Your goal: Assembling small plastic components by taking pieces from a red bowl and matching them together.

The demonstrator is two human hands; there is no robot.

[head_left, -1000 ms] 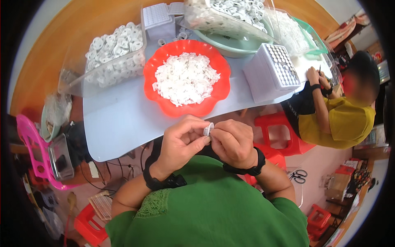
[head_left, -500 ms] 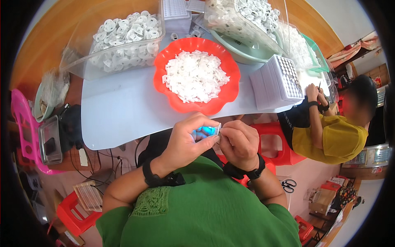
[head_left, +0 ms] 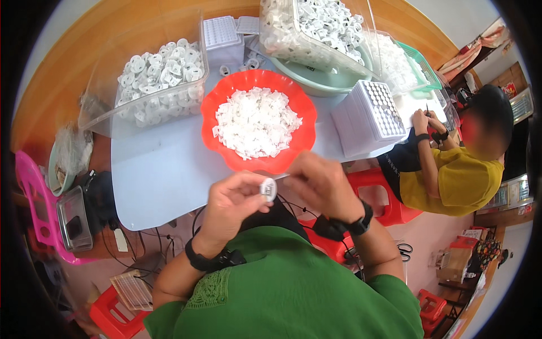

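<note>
My left hand [head_left: 232, 203] pinches a small round white plastic part [head_left: 268, 190] between thumb and fingers. A dark marking or slot shows on its face. My right hand [head_left: 327, 183] is a little to the right of it, near the front rim of the red scalloped bowl [head_left: 305, 135]. Its fingers are smeared by motion, so what they hold, if anything, does not show. Inside the bowl lies a heap of small white translucent pieces [head_left: 257, 121].
A clear bin [head_left: 104, 116] of white round parts stands at the back left, another clear bin [head_left: 333, 48] above a pale green basin [head_left: 316, 82]. Stacked white trays [head_left: 361, 121] stand right on the blue table [head_left: 149, 181]. A person in yellow [head_left: 460, 183] works at the right.
My right hand has left the part and moved up toward the bowl. The part in my left hand has turned its round face into view, and the blue glow in that hand is gone.
</note>
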